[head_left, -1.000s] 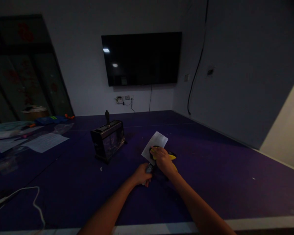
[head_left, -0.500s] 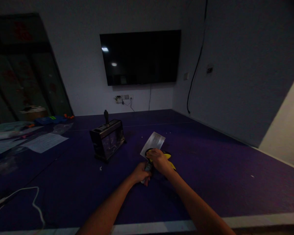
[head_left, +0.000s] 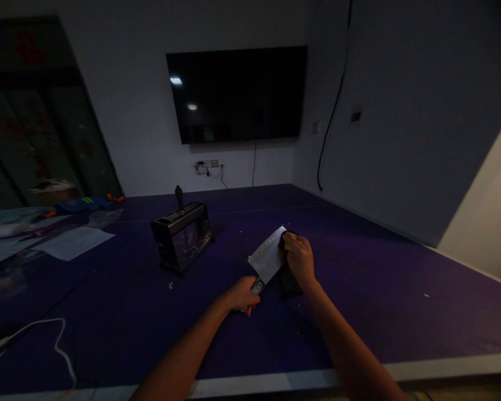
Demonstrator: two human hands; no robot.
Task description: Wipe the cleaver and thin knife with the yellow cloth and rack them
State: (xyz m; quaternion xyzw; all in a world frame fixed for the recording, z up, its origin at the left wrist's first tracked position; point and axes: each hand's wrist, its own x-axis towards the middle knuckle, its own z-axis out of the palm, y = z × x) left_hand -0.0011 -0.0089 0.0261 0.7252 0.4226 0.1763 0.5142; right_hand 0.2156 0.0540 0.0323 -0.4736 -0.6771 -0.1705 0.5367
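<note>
My left hand point(head_left: 244, 294) is closed around the handle of a cleaver point(head_left: 269, 257), whose broad, pale metal blade points away and to the right. Pinched in my right hand point(head_left: 299, 257) is a black-and-yellow cloth point(head_left: 290, 281), held against the blade's far right end; a dark part hangs down below the fingers. To the left stands a black knife block point(head_left: 181, 236) with see-through sides, and a dark knife handle point(head_left: 179, 197) sticks up from its top.
The purple table point(head_left: 371, 289) has a pale front edge. Sheets of paper point(head_left: 75, 243), plastic wrapping point(head_left: 104, 217) and a white cable point(head_left: 62, 340) lie at left. Small white scraps point(head_left: 171, 285) dot the surface. A television point(head_left: 240, 94) hangs on the wall behind.
My right hand has moved with the cloth from near the cleaver's handle to the blade's far right end. More of the blade now shows. My left hand keeps its grip.
</note>
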